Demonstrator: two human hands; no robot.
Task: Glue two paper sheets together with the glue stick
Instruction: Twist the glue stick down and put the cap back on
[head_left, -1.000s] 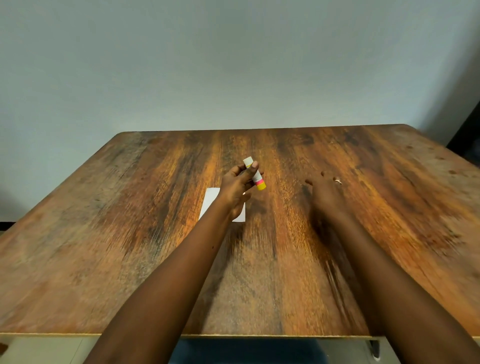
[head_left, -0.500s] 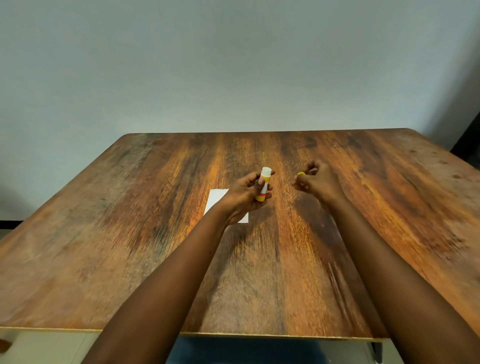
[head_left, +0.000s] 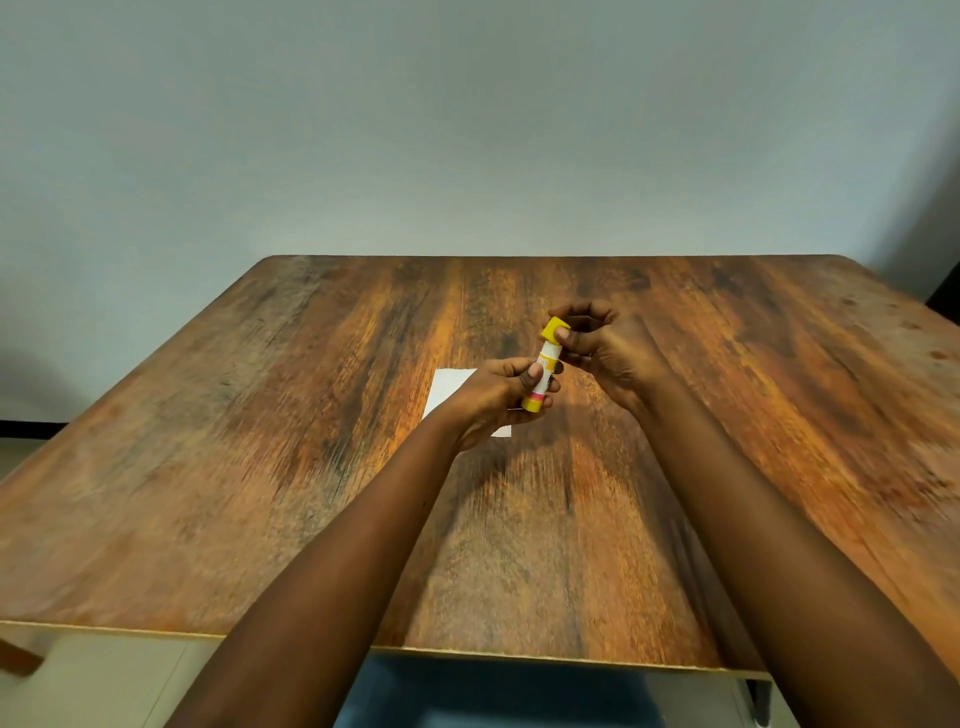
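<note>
My left hand (head_left: 493, 397) grips the body of a glue stick (head_left: 543, 374), white with a yellow and pink base, held nearly upright above the table. My right hand (head_left: 602, 345) pinches the yellow cap (head_left: 553, 328) at the top end of the stick. White paper (head_left: 449, 387) lies flat on the wooden table (head_left: 260, 467) under my left hand, which hides most of it. I cannot tell whether it is one sheet or two.
The wooden table's near edge runs across the bottom of the view. A grey wall stands behind the far edge. Something dark shows at the far right beside the table.
My right hand picked the yellow cap up from the table, brought it to the left and now holds it on the top of the stick. My left hand turned the stick upright.
</note>
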